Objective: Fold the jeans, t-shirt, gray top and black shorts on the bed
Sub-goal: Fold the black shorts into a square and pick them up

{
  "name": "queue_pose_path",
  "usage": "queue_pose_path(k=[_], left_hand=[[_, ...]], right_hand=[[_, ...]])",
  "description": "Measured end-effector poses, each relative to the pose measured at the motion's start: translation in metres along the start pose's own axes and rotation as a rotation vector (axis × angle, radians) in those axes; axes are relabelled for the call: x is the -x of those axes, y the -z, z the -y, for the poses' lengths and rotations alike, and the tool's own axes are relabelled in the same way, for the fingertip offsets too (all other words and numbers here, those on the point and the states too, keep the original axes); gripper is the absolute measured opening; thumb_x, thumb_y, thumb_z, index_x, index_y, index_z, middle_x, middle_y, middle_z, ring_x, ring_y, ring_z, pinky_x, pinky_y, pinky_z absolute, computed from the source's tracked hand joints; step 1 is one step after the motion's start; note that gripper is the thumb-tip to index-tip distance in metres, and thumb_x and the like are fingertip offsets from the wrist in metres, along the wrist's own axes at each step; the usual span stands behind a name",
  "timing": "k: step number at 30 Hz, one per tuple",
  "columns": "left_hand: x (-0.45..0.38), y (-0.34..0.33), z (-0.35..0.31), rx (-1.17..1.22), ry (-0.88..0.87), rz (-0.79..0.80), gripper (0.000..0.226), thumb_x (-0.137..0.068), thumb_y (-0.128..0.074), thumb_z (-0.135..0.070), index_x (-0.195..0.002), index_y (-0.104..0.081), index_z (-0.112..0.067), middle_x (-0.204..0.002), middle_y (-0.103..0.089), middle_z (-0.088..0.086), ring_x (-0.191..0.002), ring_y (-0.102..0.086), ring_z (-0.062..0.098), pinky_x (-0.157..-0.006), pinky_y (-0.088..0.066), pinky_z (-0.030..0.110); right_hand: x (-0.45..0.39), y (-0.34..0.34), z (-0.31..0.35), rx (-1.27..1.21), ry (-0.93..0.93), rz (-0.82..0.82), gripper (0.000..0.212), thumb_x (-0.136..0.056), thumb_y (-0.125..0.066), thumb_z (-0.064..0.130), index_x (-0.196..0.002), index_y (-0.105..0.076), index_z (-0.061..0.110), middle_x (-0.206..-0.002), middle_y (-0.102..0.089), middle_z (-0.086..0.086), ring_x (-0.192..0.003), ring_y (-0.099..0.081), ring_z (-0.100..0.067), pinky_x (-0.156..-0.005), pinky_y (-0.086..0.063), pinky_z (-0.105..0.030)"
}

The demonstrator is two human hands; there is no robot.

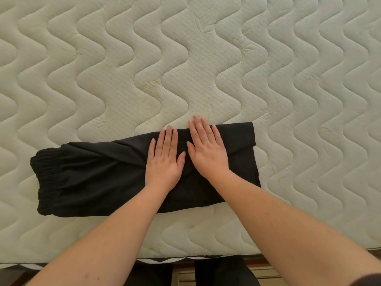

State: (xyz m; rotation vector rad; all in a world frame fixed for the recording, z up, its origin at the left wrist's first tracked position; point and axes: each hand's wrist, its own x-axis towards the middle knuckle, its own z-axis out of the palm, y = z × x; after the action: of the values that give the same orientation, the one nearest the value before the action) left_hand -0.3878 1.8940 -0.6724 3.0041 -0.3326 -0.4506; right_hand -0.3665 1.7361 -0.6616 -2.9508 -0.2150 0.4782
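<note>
The black shorts (pixel 92 178) lie folded lengthwise on the bed (pixel 185 58), near its front edge. Their gathered elastic waistband is at the left end and the leg hem at the right end. My left hand (pixel 165 159) presses flat on the middle of the shorts with straight fingers. Right beside it, my right hand (pixel 206 149) also lies flat on the fabric, and its fingertips reach just past the far edge onto the mattress. The jeans, t-shirt and gray top are not in view.
The bed is a pale quilted mattress with a wavy stitch pattern that fills most of the view. Its front edge (pixel 185 258) runs along the bottom, with a wooden floor and dark trouser legs below it.
</note>
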Motion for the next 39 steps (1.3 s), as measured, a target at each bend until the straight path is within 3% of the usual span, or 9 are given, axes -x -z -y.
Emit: queue_pose_path(k=[3,11,16,19,22,24,28,31,39], left_hand=[[-0.002,-0.004,0.0,0.014,-0.005,-0.004,0.068,-0.102,-0.017,-0.049,-0.158,-0.003,-0.012,-0.166,0.0,0.007,-0.153,-0.002,0.021,-0.124,-0.004,0.044],[-0.008,0.0,-0.003,-0.015,0.015,0.063,0.072,-0.1,-0.015,-0.054,-0.158,-0.001,-0.013,-0.165,0.005,0.007,-0.153,-0.003,0.024,-0.123,0.0,0.045],[-0.01,0.012,-0.001,0.012,0.017,0.182,0.071,-0.1,-0.006,-0.055,-0.152,0.02,-0.016,-0.164,0.018,0.005,-0.15,0.019,0.018,-0.121,0.013,0.041],[-0.012,0.034,0.009,0.159,-0.06,0.221,0.068,-0.1,-0.006,-0.053,-0.156,0.011,-0.018,-0.165,0.013,0.001,-0.15,0.017,0.013,-0.119,0.016,0.034],[-0.007,0.061,0.036,0.162,-0.104,0.062,0.062,-0.103,-0.01,-0.044,-0.158,-0.015,-0.014,-0.165,-0.012,0.002,-0.153,-0.002,0.015,-0.121,0.008,0.033],[-0.005,0.068,0.062,0.105,-0.07,-0.019,0.059,-0.104,-0.015,-0.039,-0.157,-0.02,-0.012,-0.164,-0.017,0.005,-0.152,-0.007,0.018,-0.122,0.002,0.036],[0.002,0.057,0.113,-0.03,-0.036,0.071,0.063,-0.104,-0.016,-0.044,-0.157,0.0,-0.014,-0.166,0.0,0.005,-0.152,0.005,0.018,-0.123,0.004,0.039],[0.015,0.041,0.148,-0.082,-0.014,0.105,0.07,-0.101,-0.009,-0.055,-0.157,0.011,-0.018,-0.165,0.011,0.001,-0.152,0.008,0.018,-0.123,0.003,0.042],[0.026,0.032,0.207,-0.06,0.05,0.073,0.073,-0.098,0.0,-0.062,-0.156,0.018,-0.02,-0.165,0.014,0.003,-0.152,0.011,0.022,-0.124,0.001,0.039]], right_hand=[[0.005,-0.002,-0.021,0.046,0.006,-0.003,0.067,-0.102,-0.019,0.049,-0.158,-0.002,0.017,-0.165,0.004,-0.002,-0.152,0.005,-0.015,-0.123,0.001,-0.038],[0.027,0.012,-0.087,0.037,-0.224,0.074,0.07,-0.1,-0.013,0.056,-0.154,0.012,0.021,-0.163,0.012,0.003,-0.149,0.014,-0.01,-0.122,0.007,-0.035],[0.028,0.023,-0.09,0.02,-0.274,0.16,0.069,-0.099,-0.003,0.058,-0.152,0.023,0.022,-0.16,0.026,0.006,-0.146,0.026,-0.008,-0.122,0.01,-0.035],[0.027,0.033,-0.072,0.029,-0.334,0.165,0.068,-0.096,0.007,0.058,-0.15,0.026,0.021,-0.16,0.029,0.005,-0.145,0.028,-0.009,-0.121,0.013,-0.035],[0.029,0.042,-0.037,0.014,-0.308,0.069,0.065,-0.098,0.007,0.054,-0.151,0.024,0.02,-0.16,0.028,0.004,-0.146,0.026,-0.01,-0.12,0.016,-0.033],[0.025,0.043,-0.002,-0.016,-0.232,0.028,0.063,-0.101,0.002,0.051,-0.152,0.021,0.02,-0.16,0.027,0.005,-0.146,0.026,-0.01,-0.119,0.018,-0.031],[0.004,0.03,0.079,-0.104,-0.059,-0.006,0.06,-0.104,-0.004,0.046,-0.154,0.015,0.018,-0.16,0.022,0.004,-0.148,0.019,-0.011,-0.121,0.011,-0.033],[-0.009,0.009,0.124,-0.102,-0.015,0.068,0.061,-0.103,-0.003,0.047,-0.153,0.018,0.019,-0.161,0.021,0.003,-0.148,0.021,-0.011,-0.121,0.011,-0.034],[-0.007,-0.015,0.115,0.075,-0.089,0.123,0.073,-0.099,-0.005,0.064,-0.155,0.015,0.022,-0.162,0.019,0.002,-0.148,0.018,-0.013,-0.121,0.012,-0.037]])
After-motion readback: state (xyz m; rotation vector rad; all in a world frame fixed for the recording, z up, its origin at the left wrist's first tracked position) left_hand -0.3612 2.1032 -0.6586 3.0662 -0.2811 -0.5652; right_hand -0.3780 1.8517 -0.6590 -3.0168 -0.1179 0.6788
